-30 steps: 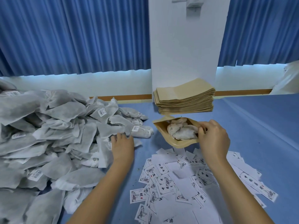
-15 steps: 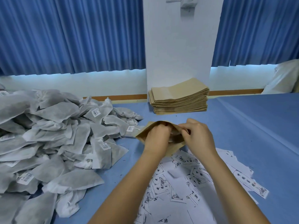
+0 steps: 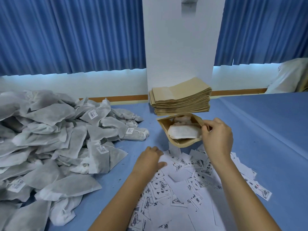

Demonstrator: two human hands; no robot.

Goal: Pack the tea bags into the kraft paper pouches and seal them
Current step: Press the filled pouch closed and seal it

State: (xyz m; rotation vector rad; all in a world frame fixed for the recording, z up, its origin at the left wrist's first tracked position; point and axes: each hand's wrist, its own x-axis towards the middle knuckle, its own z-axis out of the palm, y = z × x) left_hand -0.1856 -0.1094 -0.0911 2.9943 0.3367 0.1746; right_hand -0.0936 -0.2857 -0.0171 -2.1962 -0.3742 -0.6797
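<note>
Kraft paper gapes just in front of the stack of flat pouches (image 3: 181,97): the pouch (image 3: 180,144) is held open, its right lip pinched by the right hand (image 3: 216,139). Filling looks like the step in hand, sealing not yet begun. The mouth faces the person, long axis left to right; a tea bag (image 3: 183,132) lies across it likewise. The left hand (image 3: 148,161) rests on printed slips (image 3: 191,189), nearer the person than the stack; whether it grips one I cannot tell. Next probably calls for tucking contents below the lips, then pressing them together

pouch (image 3: 180,144): matt kraft paper | tea bags (image 3: 55,135): grey non-woven mesh | table cover (image 3: 266,130): smooth blue
</note>
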